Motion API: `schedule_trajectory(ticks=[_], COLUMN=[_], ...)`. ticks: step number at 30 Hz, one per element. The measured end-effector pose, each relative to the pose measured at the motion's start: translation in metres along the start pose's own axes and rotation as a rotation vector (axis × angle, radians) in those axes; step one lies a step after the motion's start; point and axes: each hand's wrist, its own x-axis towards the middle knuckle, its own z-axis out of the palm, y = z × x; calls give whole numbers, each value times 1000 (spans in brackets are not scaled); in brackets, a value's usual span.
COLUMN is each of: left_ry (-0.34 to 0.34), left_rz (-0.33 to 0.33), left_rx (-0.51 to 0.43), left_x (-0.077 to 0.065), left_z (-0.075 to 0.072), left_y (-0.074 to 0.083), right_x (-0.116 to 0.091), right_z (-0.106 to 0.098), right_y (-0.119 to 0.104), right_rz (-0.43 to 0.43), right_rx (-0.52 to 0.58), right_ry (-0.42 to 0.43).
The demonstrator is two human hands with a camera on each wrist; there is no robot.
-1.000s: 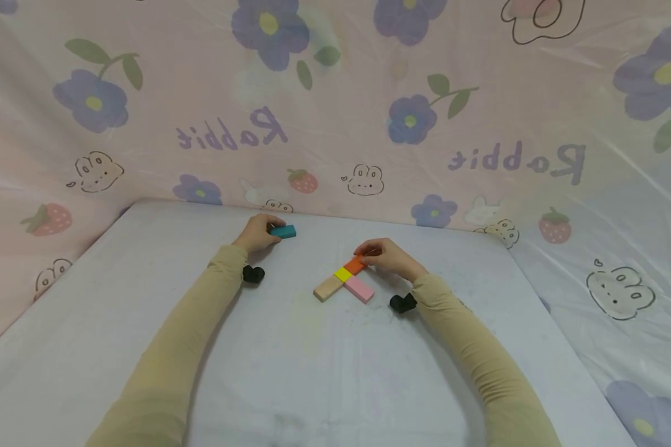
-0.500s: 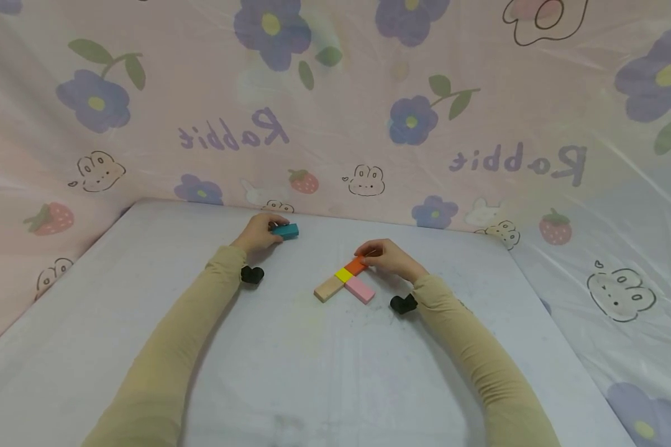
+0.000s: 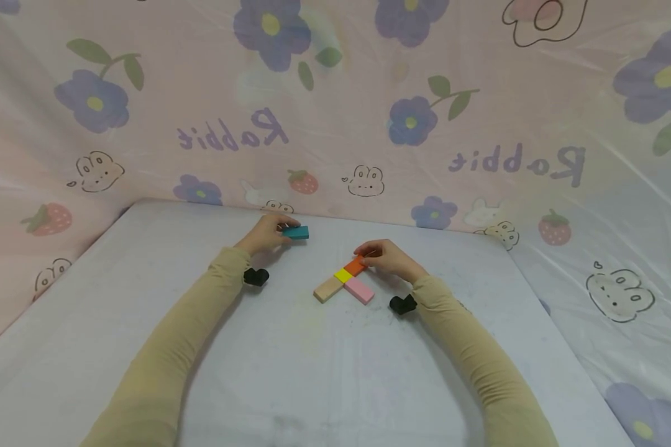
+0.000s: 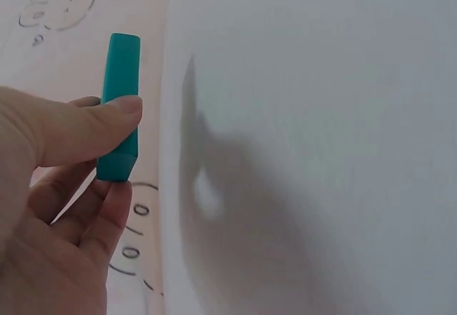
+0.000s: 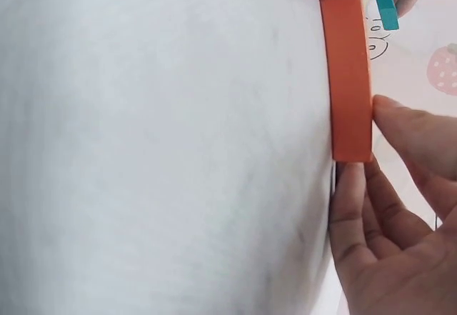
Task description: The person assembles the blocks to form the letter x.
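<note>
A teal rectangular block (image 3: 297,233) is pinched between the thumb and fingers of my left hand (image 3: 264,234). In the left wrist view this block (image 4: 123,61) is held off the white surface, which carries its shadow. My right hand (image 3: 390,257) holds the outer end of an orange block (image 3: 355,266), thumb on one face and fingers at the end, as the right wrist view shows. A yellow piece (image 3: 343,275) joins the orange block, a plain wooden block (image 3: 327,290) toward the lower left and a pink block (image 3: 360,290) toward the lower right.
The blocks lie on a white-covered table (image 3: 291,360). A patterned curtain (image 3: 335,118) with flowers and rabbits rises behind and at both sides. Small black wrist devices sit under the left sleeve (image 3: 192,310) and right sleeve (image 3: 466,335).
My left hand has moved to the right with the teal block. The right hand and the joined blocks have stayed in place.
</note>
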Motion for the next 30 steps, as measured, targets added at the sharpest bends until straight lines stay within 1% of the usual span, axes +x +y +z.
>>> schedule_trajectory(ticks=[3,7,12,16,24,30], left_ry=[-17,-59,-101,-131,-178,-217], left_rz=[27,49,92,123,150,154], left_rx=[-9,-15,-3,4,34,35], left_x=[0,-1,-1,-1,-1,1], left_z=[4,10,18,22,23,25], left_y=[5,13,21,27,39,41], right_x=[-1,-1,-2,-2,-1,-1], right_z=[0,0,1,2,2,2], right_y=[0,0,-1,-1,0,0], right_rz=[-4,3,9,6,2,8], right_rx=[2,17,26,19,-3,24], right_ry=[1,1,1,4,9,0])
